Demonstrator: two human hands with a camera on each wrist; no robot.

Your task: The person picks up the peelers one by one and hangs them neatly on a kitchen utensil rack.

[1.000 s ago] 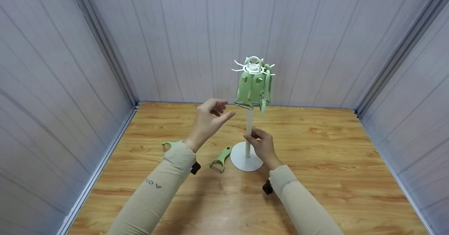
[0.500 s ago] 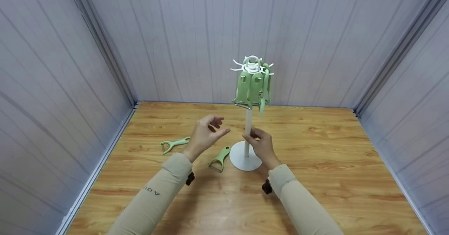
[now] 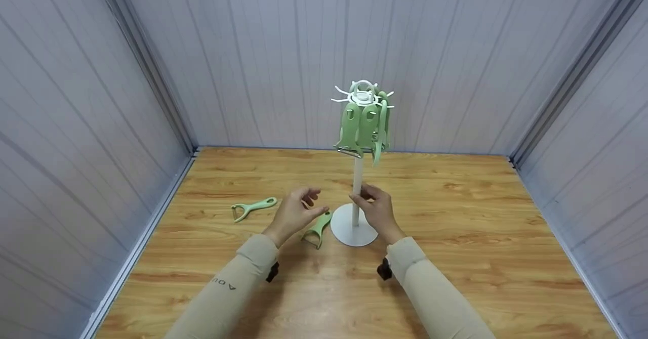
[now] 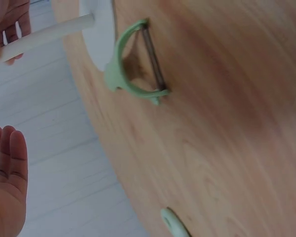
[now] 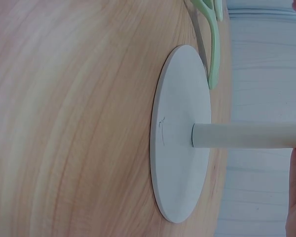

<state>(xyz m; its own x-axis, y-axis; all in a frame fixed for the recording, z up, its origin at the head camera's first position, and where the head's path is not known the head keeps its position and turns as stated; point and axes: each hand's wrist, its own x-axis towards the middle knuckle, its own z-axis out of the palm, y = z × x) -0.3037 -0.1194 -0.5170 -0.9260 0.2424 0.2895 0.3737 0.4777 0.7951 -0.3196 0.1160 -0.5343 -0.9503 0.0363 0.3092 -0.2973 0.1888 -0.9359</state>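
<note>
A white stand (image 3: 357,174) with a round base rises from the wooden table, and several green peelers (image 3: 358,126) hang from hooks around its top. My right hand (image 3: 378,210) grips the lower part of its pole between thumb and fingers. To the left, my left hand (image 3: 296,212) hovers with relaxed fingers, holding nothing. Just beside its thumb lies one green peeler (image 3: 318,230), its handle end against the base's left side; the left wrist view shows that peeler's blade and frame (image 4: 119,74). Farther left a second peeler (image 3: 254,207) lies flat, handle toward the hand.
Pale panel walls (image 3: 324,60) close in the wooden table (image 3: 455,217) at the back and both sides. On the stand's left side, some bare white hooks (image 3: 340,95) stick out. A dark wrist camera (image 3: 385,269) sits under the right sleeve.
My left hand has come down from beside the hanging peelers toward the peeler near the base. The farther peeler has come fully into view. My right hand keeps its hold on the pole.
</note>
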